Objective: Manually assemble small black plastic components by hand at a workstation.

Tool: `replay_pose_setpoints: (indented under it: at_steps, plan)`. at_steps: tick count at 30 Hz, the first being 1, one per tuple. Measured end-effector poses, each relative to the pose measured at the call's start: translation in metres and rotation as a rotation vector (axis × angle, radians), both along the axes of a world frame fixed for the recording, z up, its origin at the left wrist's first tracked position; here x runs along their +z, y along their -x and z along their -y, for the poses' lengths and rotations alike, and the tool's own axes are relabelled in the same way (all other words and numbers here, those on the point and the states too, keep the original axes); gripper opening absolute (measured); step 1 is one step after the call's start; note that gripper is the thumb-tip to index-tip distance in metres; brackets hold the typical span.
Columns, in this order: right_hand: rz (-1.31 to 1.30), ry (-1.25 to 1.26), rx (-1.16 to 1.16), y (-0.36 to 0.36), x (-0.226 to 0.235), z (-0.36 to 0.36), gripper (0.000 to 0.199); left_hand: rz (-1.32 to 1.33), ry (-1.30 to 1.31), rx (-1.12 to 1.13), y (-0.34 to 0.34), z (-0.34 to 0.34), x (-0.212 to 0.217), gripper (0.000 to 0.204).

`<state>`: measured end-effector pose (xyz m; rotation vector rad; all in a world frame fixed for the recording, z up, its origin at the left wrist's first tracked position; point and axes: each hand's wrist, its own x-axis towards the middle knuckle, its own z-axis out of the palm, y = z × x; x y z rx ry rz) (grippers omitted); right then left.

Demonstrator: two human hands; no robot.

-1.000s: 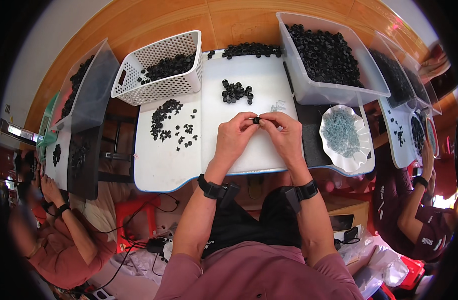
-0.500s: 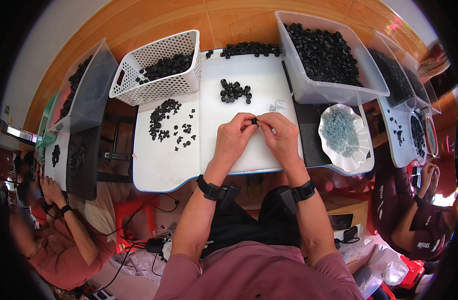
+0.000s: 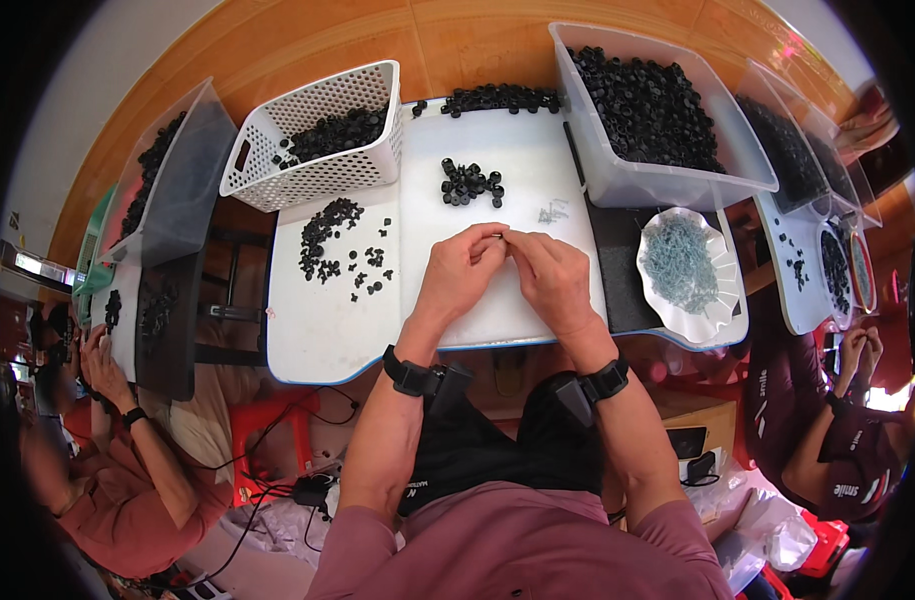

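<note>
My left hand (image 3: 461, 268) and my right hand (image 3: 552, 272) meet fingertip to fingertip above the white tabletop. Between them shows a sliver of a small black plastic part (image 3: 499, 236), pinched by my left fingers and mostly covered. My right thumb and fingers are closed against the same spot; what they grip is hidden. Just beyond lie several thin pale screws or pins (image 3: 552, 212). Farther up the table is a cluster of black knob-like parts (image 3: 469, 183). Smaller black pieces (image 3: 329, 232) are scattered to the left.
A white perforated basket (image 3: 327, 170) and a clear bin (image 3: 667, 183), both with black parts, stand at the back. A white scalloped dish (image 3: 710, 318) of thin metal pieces rests on a dark mat (image 3: 617, 270) at right. People work at tables on both sides.
My fingers have closed further over the black part, which showed plainly before and is mostly covered now. My left wrist has shifted slightly left.
</note>
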<state>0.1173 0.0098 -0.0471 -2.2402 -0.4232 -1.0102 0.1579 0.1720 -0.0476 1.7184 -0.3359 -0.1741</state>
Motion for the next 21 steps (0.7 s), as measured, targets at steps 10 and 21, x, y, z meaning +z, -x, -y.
replay_pose_setpoints:
  at_steps: [10, 21]
  plan:
    - [-0.208, -0.472, -0.017, 0.002, 0.000, 0.006, 0.022, -0.181, 0.146, -0.041, -0.005, -0.001, 0.006, 0.028]
    - [-0.304, -0.516, -0.364, -0.008, -0.006, 0.018, 0.019, -0.140, 0.080, 0.048, 0.001, 0.002, 0.006, 0.028]
